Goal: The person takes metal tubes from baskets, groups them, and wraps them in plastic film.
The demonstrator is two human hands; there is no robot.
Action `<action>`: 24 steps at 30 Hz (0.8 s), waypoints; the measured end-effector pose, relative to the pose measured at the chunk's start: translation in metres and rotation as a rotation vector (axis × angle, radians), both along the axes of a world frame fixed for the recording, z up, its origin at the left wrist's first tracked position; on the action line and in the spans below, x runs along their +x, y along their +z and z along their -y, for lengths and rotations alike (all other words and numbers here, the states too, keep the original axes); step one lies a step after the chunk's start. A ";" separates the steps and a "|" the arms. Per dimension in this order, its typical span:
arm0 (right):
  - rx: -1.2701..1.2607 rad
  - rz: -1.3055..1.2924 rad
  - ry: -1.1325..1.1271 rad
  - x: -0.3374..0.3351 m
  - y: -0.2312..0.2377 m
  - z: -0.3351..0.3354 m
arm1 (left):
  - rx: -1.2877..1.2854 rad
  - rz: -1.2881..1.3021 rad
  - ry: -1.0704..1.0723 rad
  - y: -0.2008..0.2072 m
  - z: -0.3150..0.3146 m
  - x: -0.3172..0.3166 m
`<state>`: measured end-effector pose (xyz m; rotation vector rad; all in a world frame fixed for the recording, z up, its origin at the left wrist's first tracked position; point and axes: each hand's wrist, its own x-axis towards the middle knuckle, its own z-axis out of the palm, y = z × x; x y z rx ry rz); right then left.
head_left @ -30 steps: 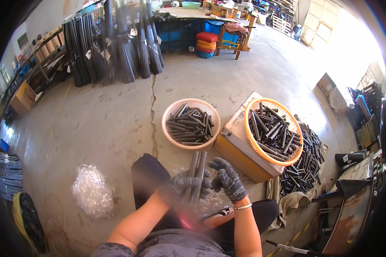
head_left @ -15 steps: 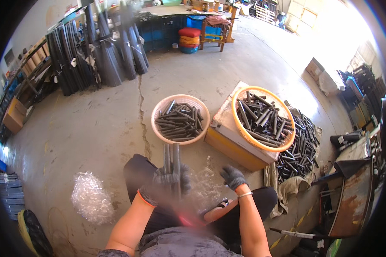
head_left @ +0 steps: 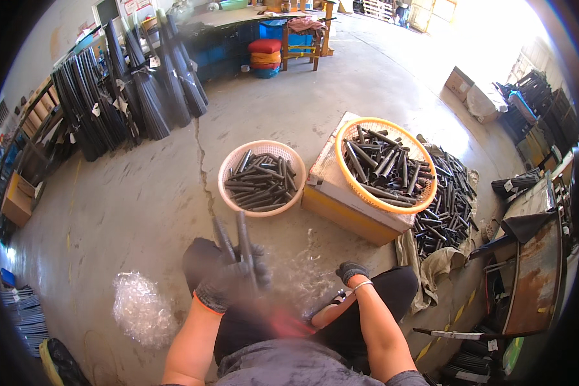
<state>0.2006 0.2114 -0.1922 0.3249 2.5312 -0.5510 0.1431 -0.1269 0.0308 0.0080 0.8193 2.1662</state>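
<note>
My left hand (head_left: 216, 286), in a dark knitted glove with an orange cuff, is closed around dark tubes (head_left: 245, 238). Two of them stick up from the grip, their tops leaning apart; blur hides the lower ends. My right hand (head_left: 352, 273), gloved the same way, is held by my right knee with its fingers curled in. Whether anything small is inside it cannot be made out. Ahead of the left hand, a pale pink basket (head_left: 222, 188) of short dark tubes stands on the floor. Clear plastic scraps (head_left: 305, 270) lie between my legs.
An orange-rimmed basket (head_left: 341, 156) of tubes rests on a cardboard box (head_left: 350, 214). Beyond it, loose tubes (head_left: 453, 199) are heaped on cloth. Crumpled clear plastic (head_left: 141, 309) lies at left. Bundles of long dark tubes (head_left: 148, 96) stand far left; a rusty panel (head_left: 531, 276) is at right.
The held tubes have tilted leftward and their tops have spread apart. My right hand has drawn its fingers in near the knee. The whole view has shifted slightly.
</note>
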 end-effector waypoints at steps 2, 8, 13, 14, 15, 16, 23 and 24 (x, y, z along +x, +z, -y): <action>-0.052 -0.113 -0.024 -0.001 0.026 0.004 | 0.085 0.036 0.023 -0.005 -0.002 0.002; -1.402 -0.247 -0.070 -0.027 0.214 0.116 | 0.028 0.022 -0.091 -0.004 -0.037 0.008; -1.171 -0.341 -0.324 -0.028 0.101 0.083 | -0.065 -0.012 -0.034 -0.017 -0.014 0.002; -1.007 -0.492 -0.335 -0.025 0.065 0.064 | -0.088 -0.033 -0.014 -0.018 -0.011 0.001; -0.414 -0.555 -0.247 -0.021 0.038 0.042 | -0.083 -0.043 -0.003 -0.013 -0.007 0.001; -0.091 -0.324 -0.179 -0.017 0.022 0.019 | -0.061 -0.022 0.024 -0.014 -0.004 0.002; -1.172 -0.199 -0.560 -0.028 0.093 0.044 | -0.071 0.036 -0.020 -0.024 -0.023 0.006; -1.334 -0.194 -0.372 -0.030 0.132 0.065 | -0.079 0.026 -0.024 -0.024 -0.027 0.007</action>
